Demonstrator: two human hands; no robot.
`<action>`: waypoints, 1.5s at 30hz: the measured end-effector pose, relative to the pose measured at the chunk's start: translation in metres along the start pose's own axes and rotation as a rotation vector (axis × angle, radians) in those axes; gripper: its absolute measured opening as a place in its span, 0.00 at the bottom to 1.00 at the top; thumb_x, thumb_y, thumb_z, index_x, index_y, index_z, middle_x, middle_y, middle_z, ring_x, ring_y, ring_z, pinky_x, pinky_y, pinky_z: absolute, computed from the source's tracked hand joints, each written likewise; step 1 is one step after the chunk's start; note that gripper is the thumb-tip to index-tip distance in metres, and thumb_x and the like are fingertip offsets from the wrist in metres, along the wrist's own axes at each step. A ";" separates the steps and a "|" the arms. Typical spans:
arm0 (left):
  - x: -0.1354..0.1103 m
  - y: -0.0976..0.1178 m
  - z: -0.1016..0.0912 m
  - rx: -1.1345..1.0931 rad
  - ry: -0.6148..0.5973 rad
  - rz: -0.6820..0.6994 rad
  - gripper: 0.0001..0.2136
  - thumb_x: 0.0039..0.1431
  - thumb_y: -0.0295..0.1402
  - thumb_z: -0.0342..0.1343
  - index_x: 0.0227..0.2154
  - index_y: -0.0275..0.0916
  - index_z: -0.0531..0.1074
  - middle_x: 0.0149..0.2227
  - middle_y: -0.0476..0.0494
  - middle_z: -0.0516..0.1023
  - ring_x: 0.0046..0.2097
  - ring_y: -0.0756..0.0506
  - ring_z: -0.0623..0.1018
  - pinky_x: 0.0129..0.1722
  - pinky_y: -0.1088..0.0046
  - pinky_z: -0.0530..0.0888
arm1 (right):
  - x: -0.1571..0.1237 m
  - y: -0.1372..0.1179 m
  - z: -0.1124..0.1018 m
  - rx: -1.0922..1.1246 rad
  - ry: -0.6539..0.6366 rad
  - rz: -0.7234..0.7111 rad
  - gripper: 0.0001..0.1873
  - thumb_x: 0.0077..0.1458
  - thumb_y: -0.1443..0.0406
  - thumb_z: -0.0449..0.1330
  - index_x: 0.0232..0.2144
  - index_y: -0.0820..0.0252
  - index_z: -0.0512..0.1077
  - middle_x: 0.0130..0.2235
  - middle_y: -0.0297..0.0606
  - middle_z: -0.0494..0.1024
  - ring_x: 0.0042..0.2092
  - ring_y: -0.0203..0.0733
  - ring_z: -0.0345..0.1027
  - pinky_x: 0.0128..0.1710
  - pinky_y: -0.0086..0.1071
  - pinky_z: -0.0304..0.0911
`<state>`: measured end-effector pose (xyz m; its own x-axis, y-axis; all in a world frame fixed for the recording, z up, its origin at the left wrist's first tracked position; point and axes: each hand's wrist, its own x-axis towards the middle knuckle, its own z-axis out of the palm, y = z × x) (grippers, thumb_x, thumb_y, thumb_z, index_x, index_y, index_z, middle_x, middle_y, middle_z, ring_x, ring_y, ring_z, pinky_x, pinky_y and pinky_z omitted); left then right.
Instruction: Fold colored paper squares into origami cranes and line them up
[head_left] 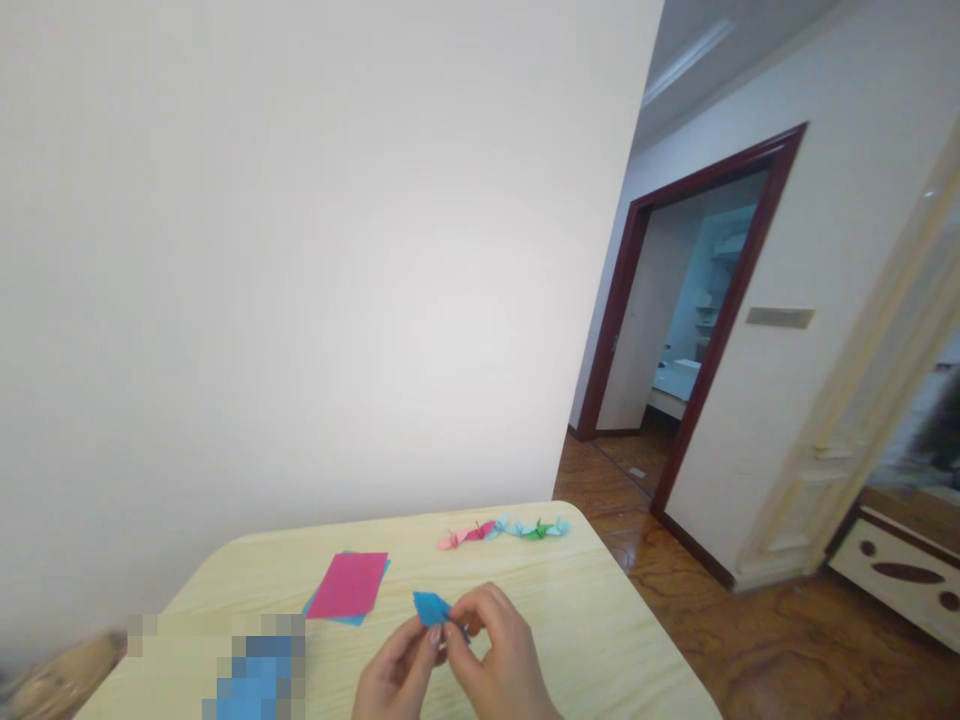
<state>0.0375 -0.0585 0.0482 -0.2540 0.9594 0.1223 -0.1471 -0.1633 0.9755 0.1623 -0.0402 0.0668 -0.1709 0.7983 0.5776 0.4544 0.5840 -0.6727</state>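
A small piece of folded blue paper [430, 607] is held up over the front part of the table. My left hand [401, 668] pinches it from the left, thumb and fingertips pressed against its lower edge. On its other side my right hand [499, 645] also grips it, with thumb and index finger closed together. The paper's pointed end sticks out toward the upper left; its lower right part is largely hidden by my fingers.
A pale wood-patterned table [600, 640] stands against a white wall. Magenta and blue paper sheets [349, 586] lie stacked left of my hands. Several small folded paper cranes [480, 531], pink, light blue and green, line the back edge. A pixelated blue patch [259, 680] is at lower left.
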 end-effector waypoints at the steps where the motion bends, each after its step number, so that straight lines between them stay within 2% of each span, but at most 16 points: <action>1: 0.000 0.000 0.000 0.009 0.008 -0.003 0.20 0.34 0.49 0.64 0.28 0.38 0.78 0.30 0.45 0.82 0.34 0.40 0.80 0.35 0.69 0.78 | 0.000 0.001 0.001 0.009 0.028 0.019 0.09 0.43 0.74 0.57 0.29 0.58 0.68 0.28 0.33 0.70 0.29 0.37 0.64 0.30 0.28 0.61; 3: 0.000 0.001 0.000 0.036 0.016 -0.010 0.20 0.34 0.49 0.64 0.28 0.39 0.79 0.29 0.45 0.82 0.33 0.40 0.80 0.33 0.69 0.78 | 0.000 0.002 0.001 0.025 0.056 0.046 0.12 0.41 0.74 0.58 0.32 0.58 0.68 0.29 0.33 0.69 0.31 0.37 0.64 0.31 0.29 0.61; 7: 0.000 0.001 -0.003 0.058 -0.006 -0.010 0.19 0.35 0.48 0.63 0.28 0.40 0.79 0.29 0.46 0.82 0.34 0.40 0.80 0.34 0.69 0.78 | 0.004 0.000 -0.004 0.121 -0.018 0.089 0.08 0.42 0.74 0.59 0.26 0.59 0.71 0.28 0.33 0.71 0.32 0.39 0.66 0.34 0.30 0.62; 10: 0.001 0.000 -0.006 0.053 -0.028 -0.009 0.18 0.36 0.48 0.63 0.28 0.40 0.79 0.29 0.46 0.82 0.33 0.40 0.80 0.33 0.70 0.78 | 0.007 -0.002 -0.009 0.262 -0.074 0.191 0.05 0.44 0.73 0.58 0.26 0.61 0.72 0.27 0.35 0.74 0.32 0.39 0.68 0.35 0.30 0.63; 13: 0.001 -0.001 -0.007 0.060 -0.057 0.002 0.17 0.37 0.48 0.63 0.28 0.40 0.78 0.29 0.46 0.82 0.30 0.42 0.80 0.32 0.71 0.78 | 0.008 -0.002 -0.010 0.301 -0.089 0.285 0.04 0.44 0.73 0.58 0.24 0.63 0.72 0.25 0.35 0.75 0.31 0.40 0.69 0.33 0.30 0.64; 18: 0.000 0.000 -0.004 0.094 -0.082 0.063 0.15 0.40 0.46 0.62 0.28 0.41 0.78 0.28 0.46 0.82 0.28 0.45 0.79 0.33 0.73 0.77 | 0.005 0.000 -0.005 0.289 -0.065 0.286 0.04 0.43 0.73 0.58 0.24 0.63 0.73 0.24 0.35 0.75 0.29 0.39 0.69 0.31 0.30 0.64; 24: 0.003 -0.008 -0.008 0.154 -0.057 0.121 0.13 0.42 0.44 0.62 0.29 0.42 0.78 0.30 0.46 0.82 0.31 0.43 0.80 0.36 0.71 0.77 | 0.001 -0.004 -0.007 0.293 -0.050 0.199 0.05 0.42 0.74 0.59 0.23 0.62 0.73 0.25 0.34 0.74 0.31 0.39 0.68 0.34 0.29 0.63; 30: 0.004 -0.015 -0.015 0.206 -0.083 0.114 0.12 0.43 0.44 0.61 0.29 0.43 0.79 0.30 0.47 0.82 0.30 0.44 0.79 0.29 0.73 0.77 | -0.001 0.000 -0.006 0.306 -0.098 0.293 0.03 0.44 0.70 0.61 0.25 0.62 0.74 0.26 0.35 0.76 0.31 0.39 0.69 0.34 0.29 0.63; 38: 0.011 -0.008 -0.011 0.158 -0.150 0.052 0.13 0.41 0.44 0.61 0.26 0.41 0.78 0.25 0.48 0.80 0.23 0.48 0.75 0.23 0.75 0.73 | 0.000 0.018 0.002 0.371 -0.164 0.383 0.04 0.45 0.69 0.58 0.25 0.64 0.73 0.26 0.37 0.75 0.30 0.40 0.68 0.33 0.31 0.63; 45: 0.018 -0.008 -0.014 0.102 -0.236 -0.064 0.12 0.38 0.41 0.63 0.23 0.37 0.76 0.20 0.49 0.78 0.22 0.50 0.72 0.22 0.77 0.69 | -0.003 0.035 0.013 0.557 -0.274 0.447 0.06 0.45 0.65 0.59 0.25 0.63 0.67 0.23 0.33 0.70 0.26 0.36 0.64 0.27 0.29 0.59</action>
<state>0.0209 -0.0432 0.0401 -0.0157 0.9960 0.0874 -0.0553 -0.0882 0.9946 0.1675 -0.0202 0.0364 -0.3182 0.9418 0.1087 0.0356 0.1265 -0.9913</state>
